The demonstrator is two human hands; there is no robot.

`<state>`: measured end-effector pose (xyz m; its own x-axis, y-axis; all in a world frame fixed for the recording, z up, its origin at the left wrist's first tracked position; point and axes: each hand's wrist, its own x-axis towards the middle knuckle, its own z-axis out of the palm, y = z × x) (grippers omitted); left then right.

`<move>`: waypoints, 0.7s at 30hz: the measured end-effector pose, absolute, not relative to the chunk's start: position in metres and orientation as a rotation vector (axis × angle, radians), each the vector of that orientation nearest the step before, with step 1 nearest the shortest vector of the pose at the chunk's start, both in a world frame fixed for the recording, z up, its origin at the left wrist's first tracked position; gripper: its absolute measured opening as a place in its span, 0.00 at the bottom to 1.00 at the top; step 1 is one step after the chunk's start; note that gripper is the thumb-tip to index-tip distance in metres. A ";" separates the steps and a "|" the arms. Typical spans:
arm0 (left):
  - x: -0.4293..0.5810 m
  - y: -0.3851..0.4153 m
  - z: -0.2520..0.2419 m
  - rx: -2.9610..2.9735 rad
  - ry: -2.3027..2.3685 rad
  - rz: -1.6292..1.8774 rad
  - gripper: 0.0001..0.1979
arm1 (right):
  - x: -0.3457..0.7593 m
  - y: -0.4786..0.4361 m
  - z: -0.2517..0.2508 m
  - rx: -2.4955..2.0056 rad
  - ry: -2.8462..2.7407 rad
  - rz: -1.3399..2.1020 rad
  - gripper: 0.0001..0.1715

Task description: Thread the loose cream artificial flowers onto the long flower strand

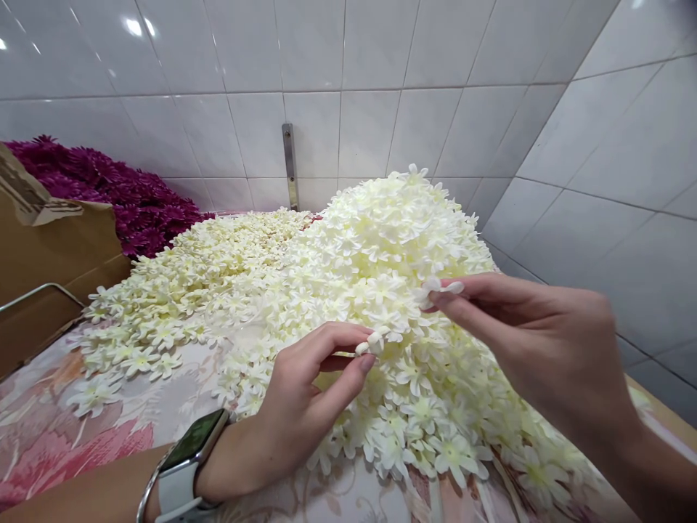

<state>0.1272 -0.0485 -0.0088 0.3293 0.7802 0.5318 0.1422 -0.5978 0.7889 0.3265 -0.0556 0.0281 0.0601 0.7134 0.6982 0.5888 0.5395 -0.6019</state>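
My left hand (319, 381) is closed in a pinch, with a small white artificial flower (375, 341) between thumb and fingertips. Higher and to the right, my right hand (536, 338) pinches another white artificial flower (440, 289) by its middle, petals sticking out past the fingertips. The two hands are apart. Behind and below them rises a big heap of white and pale yellow artificial flowers (403, 225). A watch with a light strap (188, 457) and a metal bangle sit on my left wrist.
Smaller cream flowers (218, 254) spread over the left part of the floral tablecloth (81, 465). Purple artificial flowers (125, 189) are piled behind a cardboard box (65, 247) at the left. White tiled walls (370, 51) close off the back and right, with a metal bar (290, 163) at the back.
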 end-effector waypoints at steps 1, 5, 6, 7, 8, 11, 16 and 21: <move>0.127 -0.048 -0.009 1.972 0.807 1.295 0.04 | 0.330 -0.055 0.030 -1.146 -1.568 0.101 0.02; 0.128 -0.047 -0.012 2.002 0.809 1.315 0.04 | 0.346 -0.049 0.035 -1.213 -1.396 0.004 0.06; 0.128 -0.046 -0.012 2.004 0.813 1.317 0.04 | 0.349 -0.047 0.037 -1.227 -1.383 0.007 0.09; 0.128 -0.046 -0.012 2.009 0.816 1.317 0.04 | 0.353 -0.045 0.038 -1.246 -1.381 0.018 0.12; 0.128 -0.046 -0.012 2.014 0.817 1.313 0.04 | 0.357 -0.044 0.040 -1.274 -1.387 0.030 0.14; 0.128 -0.045 -0.012 2.029 0.806 1.301 0.05 | 0.369 -0.041 0.048 -1.391 -1.454 0.076 0.20; 0.128 -0.045 -0.013 2.039 0.797 1.292 0.05 | 0.384 -0.041 0.058 -1.645 -1.744 0.296 0.34; 0.129 -0.045 -0.013 2.042 0.792 1.290 0.05 | 0.382 -0.037 0.054 -1.728 -1.832 0.327 0.38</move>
<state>0.1288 -0.0453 -0.0129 0.3526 0.7433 0.5685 0.1701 -0.6483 0.7421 0.3817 -0.0372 0.0541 0.0204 0.9683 0.2491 0.8225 0.1254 -0.5547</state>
